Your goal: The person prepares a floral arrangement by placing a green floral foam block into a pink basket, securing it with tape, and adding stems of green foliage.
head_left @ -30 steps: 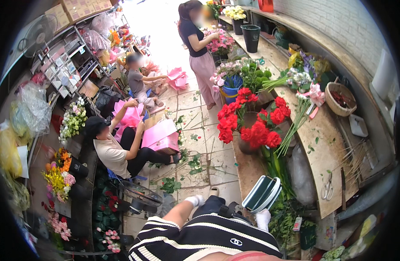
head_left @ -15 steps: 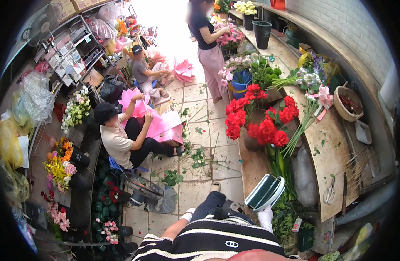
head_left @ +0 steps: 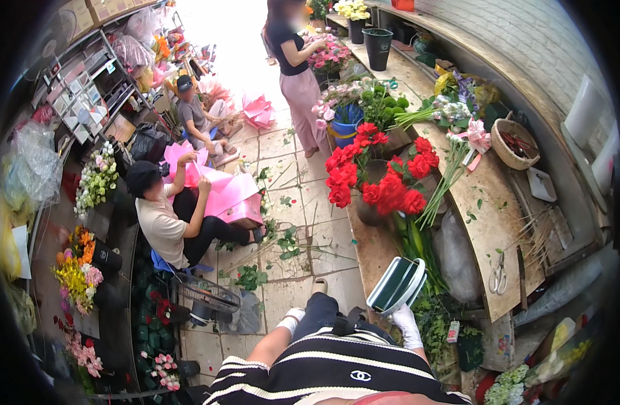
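Note:
My right hand (head_left: 407, 322), in a white glove, is closed on an oblong container (head_left: 389, 284) with a white rim, a dark green inside and a white handle. It hangs just right of my legs, beside the low wooden bench. My left hand (head_left: 294, 315) hangs by my left thigh with white at the wrist and hand; its fingers are too hidden to make out. Red roses (head_left: 384, 177) stand in a dark pot beyond the container, and long green leaves (head_left: 418, 243) lie beside it.
Scissors (head_left: 499, 275) lie on the curved wooden shelf (head_left: 482, 202) at right, near a wicker basket (head_left: 516, 144). A floor fan (head_left: 206, 290) stands at left. A seated person (head_left: 165, 219) handles pink wrapping paper (head_left: 225, 192); another sits beyond, and one stands by pink flowers.
The view has swung slightly to the right, so the room sits further left. My left forearm shows more. The container stays in my right hand.

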Available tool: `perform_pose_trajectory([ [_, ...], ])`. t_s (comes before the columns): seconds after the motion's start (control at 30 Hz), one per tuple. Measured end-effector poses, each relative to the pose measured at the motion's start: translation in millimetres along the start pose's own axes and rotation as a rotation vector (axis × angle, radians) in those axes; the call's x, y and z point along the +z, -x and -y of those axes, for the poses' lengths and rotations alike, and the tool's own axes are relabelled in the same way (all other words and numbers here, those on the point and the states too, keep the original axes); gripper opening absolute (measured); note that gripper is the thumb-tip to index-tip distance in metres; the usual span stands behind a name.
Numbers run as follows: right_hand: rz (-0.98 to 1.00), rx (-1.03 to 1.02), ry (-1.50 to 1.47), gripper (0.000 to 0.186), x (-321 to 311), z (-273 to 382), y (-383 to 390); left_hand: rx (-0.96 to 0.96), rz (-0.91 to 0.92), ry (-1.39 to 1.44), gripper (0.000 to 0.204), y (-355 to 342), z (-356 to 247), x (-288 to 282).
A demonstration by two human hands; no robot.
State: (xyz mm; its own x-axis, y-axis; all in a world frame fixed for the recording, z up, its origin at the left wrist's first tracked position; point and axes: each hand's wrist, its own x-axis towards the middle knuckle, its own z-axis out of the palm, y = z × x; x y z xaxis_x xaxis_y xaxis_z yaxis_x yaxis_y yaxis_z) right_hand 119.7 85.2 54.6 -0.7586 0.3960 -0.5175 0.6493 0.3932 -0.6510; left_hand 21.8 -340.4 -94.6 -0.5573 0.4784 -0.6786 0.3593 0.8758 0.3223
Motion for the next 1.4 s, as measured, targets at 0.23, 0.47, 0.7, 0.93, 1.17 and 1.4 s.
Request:
perform_pose_trajectory([
  [0.23,0.040,-0.021,-0.090,0.027,10,-6,-4,-0.640,-0.334,0.737,0.041,19,-12,-5],
  [0.47,0.047,-0.024,-0.090,0.025,7,2,1,-0.791,-0.401,0.671,0.048,87,-56,-74],
  [0.7,0.076,-0.014,-0.184,0.023,9,-19,-14,-0.858,-0.286,0.566,0.041,99,-80,-102],
  [0.93,0.174,0.063,-0.098,0.029,1,17,4,-0.888,-0.247,0.522,0.045,109,-74,-96],
  [1.17,0.184,0.097,-0.142,0.030,4,-6,-15,-0.884,-0.239,0.529,0.048,108,-84,-105],
  [1.4,0.191,0.093,-0.067,0.028,-9,22,1,-0.909,-0.325,0.478,0.045,104,-78,-92],
])
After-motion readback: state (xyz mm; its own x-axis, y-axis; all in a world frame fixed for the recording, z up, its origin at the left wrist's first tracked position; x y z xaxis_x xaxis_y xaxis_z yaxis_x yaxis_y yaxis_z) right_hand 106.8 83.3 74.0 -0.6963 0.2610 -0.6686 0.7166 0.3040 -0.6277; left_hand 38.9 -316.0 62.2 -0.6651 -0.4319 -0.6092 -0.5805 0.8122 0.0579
